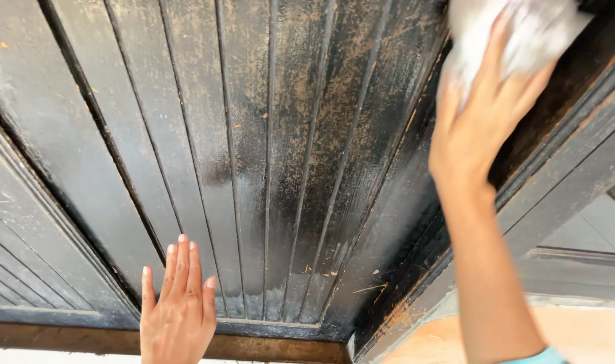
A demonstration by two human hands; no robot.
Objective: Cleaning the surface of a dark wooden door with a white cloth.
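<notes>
A black wooden door [274, 155] with grooved vertical boards fills the view; its paint is worn, with brown patches showing. My left hand [179, 303] lies flat on the lower boards, fingers together and pointing up, holding nothing. My right hand [486, 108] reaches up to the door's right side and presses a white cloth [523, 30] against the top right of the panel. The cloth is blurred. Part of the centre boards looks wet and shiny.
The dark door frame [570, 168] runs diagonally at the right. A brown bottom rail [267, 347] edges the door. Pale floor or wall [591, 229] shows at the far right, and an orange-tan surface [429, 344] at the bottom right.
</notes>
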